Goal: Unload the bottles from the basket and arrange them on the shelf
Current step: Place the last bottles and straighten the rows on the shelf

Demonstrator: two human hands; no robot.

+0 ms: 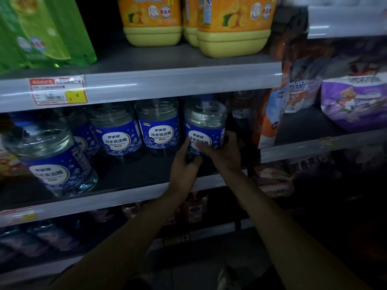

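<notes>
A clear bottle with a blue label (204, 124) stands at the right end of a row on the middle shelf (134, 197). My left hand (185, 162) grips its lower left side and my right hand (222, 153) wraps its lower right side. Two matching bottles (158, 124) (117, 132) stand to its left at the back. A nearer one (50, 155) sits at the shelf's front left. The basket is out of view.
Yellow jugs (232, 28) and green packs (41, 32) fill the shelf above. Bagged goods (354, 101) lie on the shelves to the right. A dark bottle (240, 105) stands just right of the held one. Lower shelves hold dim packs.
</notes>
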